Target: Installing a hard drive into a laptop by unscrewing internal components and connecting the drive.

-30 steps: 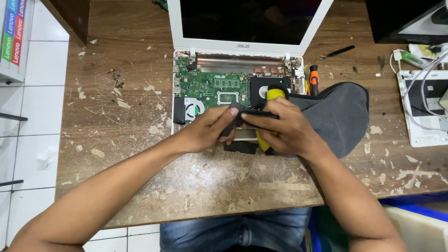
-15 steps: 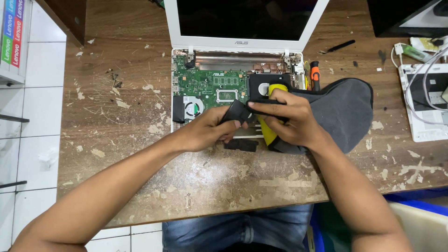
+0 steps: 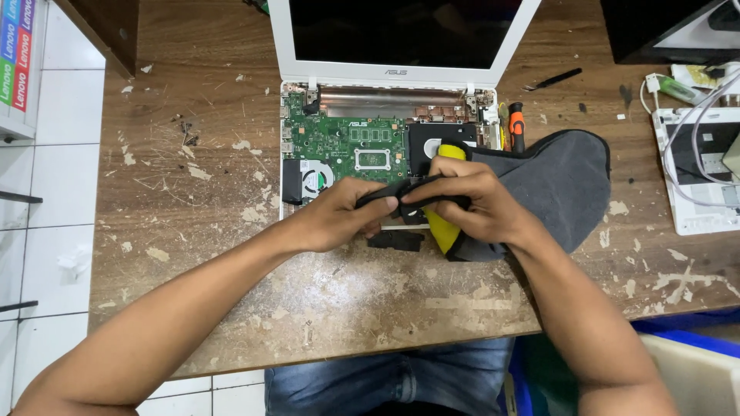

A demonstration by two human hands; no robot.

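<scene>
While both hands [image 3: 416,206] pinch a black strip [image 3: 385,197], table edge [image 3: 347,362] lies near.

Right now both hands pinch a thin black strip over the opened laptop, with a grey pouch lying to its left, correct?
Not quite. The head view shows the grey pouch to the right of the opened laptop, partly under the right hand. The left hand and right do pinch the black strip.

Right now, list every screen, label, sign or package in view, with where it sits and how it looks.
Laptop screen: top centre, upright behind the bare board, dark, white frame.
Monitor: top right corner, black, only partly in view.
Label strips: far left edge, upright, green, blue and red bands.
Logo mark: small and grey, on the laptop's lower bezel.
</scene>
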